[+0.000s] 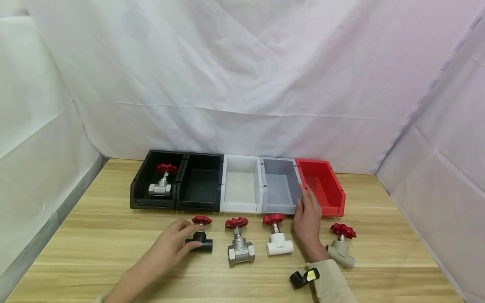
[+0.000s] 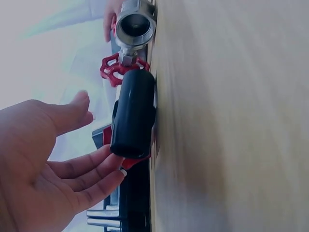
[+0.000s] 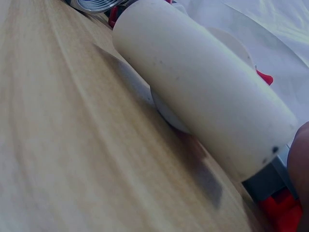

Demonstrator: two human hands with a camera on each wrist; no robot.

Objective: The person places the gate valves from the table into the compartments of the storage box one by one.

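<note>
My left hand (image 1: 176, 242) is at a black tee-shaped valve (image 1: 202, 243) with a red handwheel. In the left wrist view, the thumb stands apart from the black valve (image 2: 133, 113) while the fingertips reach its near end; whether they touch it is unclear. My right hand (image 1: 308, 216) extends its fingers over the front right edge of the grey bin (image 1: 281, 209), beside the red bin (image 1: 333, 211). Left of that hand stands a white valve (image 1: 279, 245), large in the right wrist view. A metal valve (image 1: 241, 251) stands between the black and white ones.
A beige valve (image 1: 341, 252) stands to the right of my right forearm. Another metal valve (image 1: 161, 187) sits in the leftmost black bin (image 1: 153, 204). A second black bin (image 1: 198, 206) and a white bin (image 1: 241, 207) complete the row. White cloth (image 1: 242, 75) hangs behind.
</note>
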